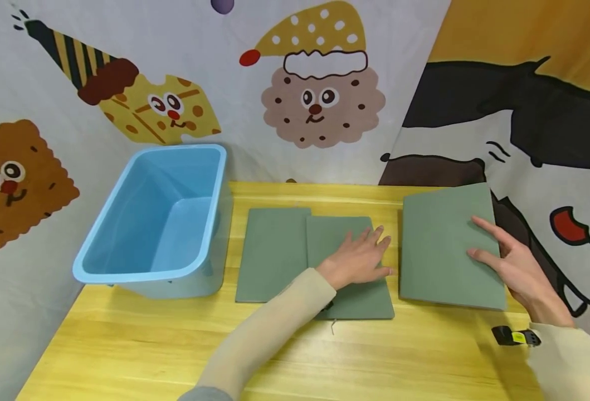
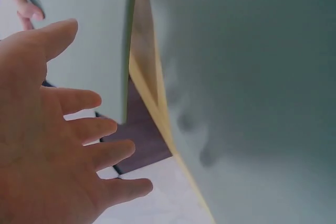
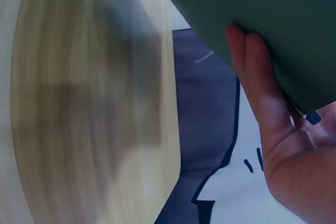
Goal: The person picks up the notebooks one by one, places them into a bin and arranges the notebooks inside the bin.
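Taking the left hand [image 1: 357, 262] as the dial's centre in the head view, three grey-green panels are recorded. The first panel [image 1: 274, 250] lies flat on the table [image 1: 124, 356] at 9 o'clock. The second panel [image 1: 355, 303] lies flat beneath the hand, its edge meeting or slightly overlapping the first; which cannot be determined. The third panel [image 1: 447, 250] is held at a tilt at 3 o'clock by the right hand [image 1: 525, 273]; contact between its lower edge and the table cannot be confirmed. At its far edge a narrow grip is noted, with thumb and forefinger laid on the face and other fingers behind. By the left hand nothing is gripped: its fingers are spread wide, and touch on the second panel cannot be verified. The blue bin [image 1: 139, 277] is found between 9 and 10 o'clock. Progress is judged partial: two panels are laid down side by side, while the third is assessed as not yet placed. Whether further handling is required cannot be established.
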`<state>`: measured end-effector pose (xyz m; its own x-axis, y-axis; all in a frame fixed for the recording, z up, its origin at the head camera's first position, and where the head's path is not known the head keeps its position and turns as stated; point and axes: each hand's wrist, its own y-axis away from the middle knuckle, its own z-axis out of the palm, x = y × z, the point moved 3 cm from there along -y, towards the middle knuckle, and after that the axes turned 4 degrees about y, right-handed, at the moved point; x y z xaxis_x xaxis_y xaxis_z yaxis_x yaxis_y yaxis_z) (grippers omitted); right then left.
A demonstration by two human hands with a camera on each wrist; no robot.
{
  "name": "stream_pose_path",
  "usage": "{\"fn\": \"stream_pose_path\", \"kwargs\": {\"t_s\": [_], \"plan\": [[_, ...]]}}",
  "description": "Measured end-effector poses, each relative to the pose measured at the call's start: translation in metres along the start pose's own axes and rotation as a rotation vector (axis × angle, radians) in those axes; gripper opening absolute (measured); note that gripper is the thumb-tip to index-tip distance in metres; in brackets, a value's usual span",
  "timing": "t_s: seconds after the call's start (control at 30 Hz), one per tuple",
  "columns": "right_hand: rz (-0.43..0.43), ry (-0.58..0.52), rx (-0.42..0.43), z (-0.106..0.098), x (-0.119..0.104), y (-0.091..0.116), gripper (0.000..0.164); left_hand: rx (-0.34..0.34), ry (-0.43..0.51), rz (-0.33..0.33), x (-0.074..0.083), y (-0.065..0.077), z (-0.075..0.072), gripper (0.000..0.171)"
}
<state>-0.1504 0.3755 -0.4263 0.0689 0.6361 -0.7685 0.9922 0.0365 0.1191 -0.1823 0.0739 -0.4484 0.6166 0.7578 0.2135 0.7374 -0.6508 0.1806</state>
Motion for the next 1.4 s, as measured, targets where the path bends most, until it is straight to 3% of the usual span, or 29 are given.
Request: {"fn": "stream_pose_path", "kwargs": {"t_s": [0.33, 0.5, 0.73, 0.9, 1.13, 1.4], "plan": [[0.024, -0.063, 0.024, 0.001, -0.010, 0.022, 0.074, 0.229, -0.116, -0.015, -0.021, 0.033, -0.019, 0.077], [-0.002, -0.131, 0.053, 0.010, -0.020, 0.030, 0.075, 0.311, -0.102, -0.035, -0.034, 0.054, -0.032, 0.076], [-0.035, -0.393, 0.042, 0.027, -0.036, 0.037, 0.075, 0.367, -0.037, -0.090, -0.049, 0.086, -0.051, 0.078], [-0.078, -0.517, 0.025, 0.039, -0.051, 0.039, 0.075, 0.398, 0.017, -0.148, -0.063, 0.111, -0.068, 0.081], [-0.130, -0.585, -0.022, 0.056, -0.078, 0.039, 0.073, 0.486, 0.053, -0.238, -0.081, 0.148, -0.095, 0.084], [-0.140, -0.551, -0.038, 0.080, -0.110, 0.037, 0.071, 0.514, 0.026, -0.308, -0.098, 0.188, -0.117, 0.090]]}}
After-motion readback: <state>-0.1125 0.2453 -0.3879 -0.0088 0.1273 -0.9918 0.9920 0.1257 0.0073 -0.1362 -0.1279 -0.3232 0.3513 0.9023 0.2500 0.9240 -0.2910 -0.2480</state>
